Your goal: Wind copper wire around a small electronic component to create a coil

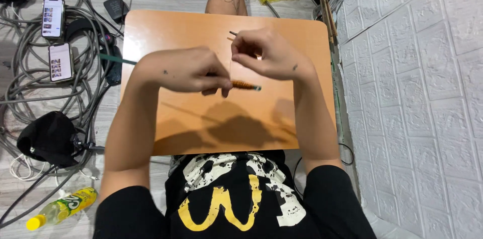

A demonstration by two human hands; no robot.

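Stick (orange-wrapped part showing) pinched in left hand fingers above worktop; thread pulled taut upward by pinched right hand fingers, keeping winding tight.

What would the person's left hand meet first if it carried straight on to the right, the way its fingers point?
Most likely the right hand: the left hand pinches the thin green stick wrapped in orange thread, pointing rightward, and that hand hovers close just beyond, though depth is unclear.
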